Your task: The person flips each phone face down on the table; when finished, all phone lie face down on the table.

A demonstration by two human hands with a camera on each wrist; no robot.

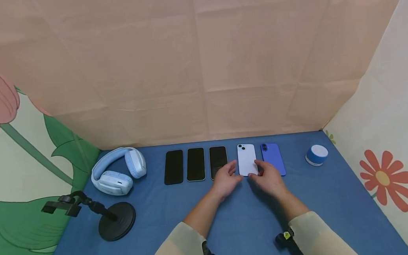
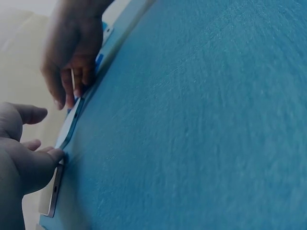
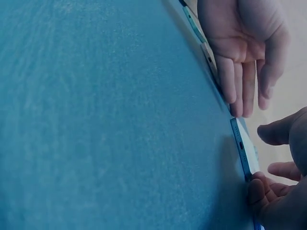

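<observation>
Hands: left hand (image 1: 224, 181) fingers straight | right hand (image 1: 269, 178) pinching white phone (image 1: 246, 158)

Soft, even light fills the head view from above, leaving only faint shadows on the blue felt-covered bench (image 1: 246, 219) under the left hand (image 1: 225, 181) and right hand (image 1: 269, 180), and beside the round black stand base (image 1: 117, 220); nothing glares, and the wide lens bends the bench's edges outward toward the corners. Both wrist views are dimmer and bluish, with the nearest fingers (image 2: 29, 163) dark and out of focus. In them the bench cloth (image 3: 110, 120) smears into streaky blur toward the frame edges, while the pale backdrop behind the hands washes out.
</observation>
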